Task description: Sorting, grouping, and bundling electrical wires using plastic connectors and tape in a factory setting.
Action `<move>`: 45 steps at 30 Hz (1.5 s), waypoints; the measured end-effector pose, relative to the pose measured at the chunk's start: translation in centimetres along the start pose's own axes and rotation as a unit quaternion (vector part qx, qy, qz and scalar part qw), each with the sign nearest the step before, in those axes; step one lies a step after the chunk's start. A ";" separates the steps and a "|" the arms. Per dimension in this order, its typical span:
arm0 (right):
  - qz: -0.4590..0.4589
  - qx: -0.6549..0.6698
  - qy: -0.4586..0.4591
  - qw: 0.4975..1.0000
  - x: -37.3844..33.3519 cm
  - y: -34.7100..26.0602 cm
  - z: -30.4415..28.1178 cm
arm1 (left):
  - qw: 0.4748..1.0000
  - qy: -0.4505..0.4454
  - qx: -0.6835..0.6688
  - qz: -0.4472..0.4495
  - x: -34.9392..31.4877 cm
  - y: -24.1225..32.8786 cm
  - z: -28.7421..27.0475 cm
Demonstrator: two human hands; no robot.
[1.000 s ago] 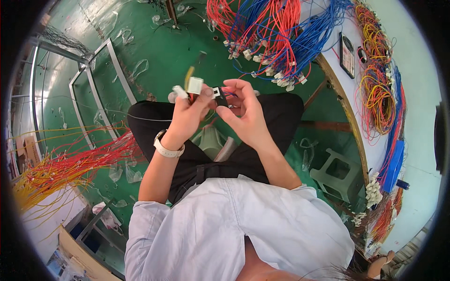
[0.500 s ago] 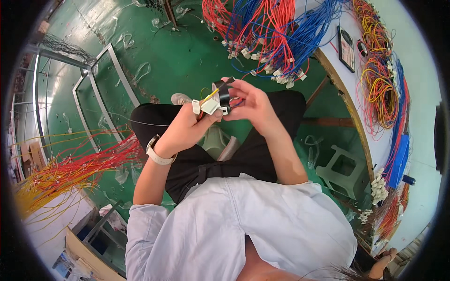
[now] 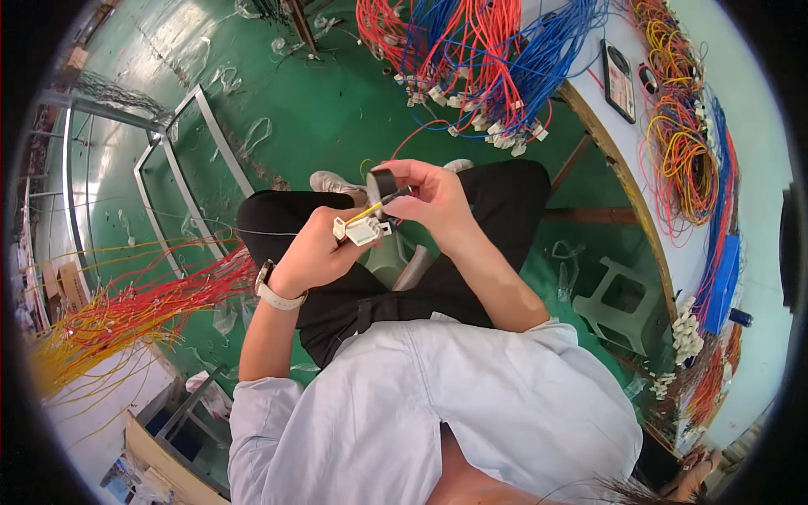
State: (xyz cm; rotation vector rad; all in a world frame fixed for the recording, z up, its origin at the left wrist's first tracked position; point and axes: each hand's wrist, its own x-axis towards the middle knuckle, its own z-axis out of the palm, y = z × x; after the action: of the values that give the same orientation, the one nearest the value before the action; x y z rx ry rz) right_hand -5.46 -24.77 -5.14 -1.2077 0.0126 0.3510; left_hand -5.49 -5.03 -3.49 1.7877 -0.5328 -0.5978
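Observation:
Above my lap, my left hand (image 3: 321, 247) is closed on a white plastic connector (image 3: 364, 231) with a yellow wire (image 3: 364, 213) running out of it. A smaller white connector end sits beside it, near my thumb. My right hand (image 3: 431, 199) has its fingers curled round a roll of black tape (image 3: 383, 183), just above the connector. A black taped stretch of the wires lies between the tape roll and my right thumb. Both hands are close together; the fingertips of my left hand are partly hidden by the connector.
At my right stands a curved white table (image 3: 581, 93) with red and blue wire bundles (image 3: 497, 59), yellow and red wires (image 3: 686, 160) and a phone-like black device (image 3: 619, 82). A green stool (image 3: 623, 303) is below. Red and yellow wires (image 3: 160, 290) spread at my left, near a metal frame (image 3: 223, 139).
Both hands have moved slightly down toward me. The tape roll has shifted left and tilted, and my right fingers have closed in nearer the wires.

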 end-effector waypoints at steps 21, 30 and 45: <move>-0.048 -0.161 0.071 0.983 -2.7 2.0 -0.6 | 0.831 0.095 0.515 0.189 1.6 -1.5 0.8; 0.006 -0.101 0.019 0.995 -1.4 2.2 -0.9 | 0.917 0.230 0.299 0.134 0.8 -1.2 1.0; 0.087 -0.089 -0.109 0.986 -0.5 0.8 -1.5 | 0.976 0.156 -0.147 -0.025 -0.7 -3.0 1.0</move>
State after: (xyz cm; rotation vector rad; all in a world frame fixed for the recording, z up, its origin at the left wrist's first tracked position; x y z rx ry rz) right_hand -5.85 -26.01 -6.26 -1.3432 -0.1053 0.6460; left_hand -6.51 -4.48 -6.54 1.5760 -0.1724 -0.3948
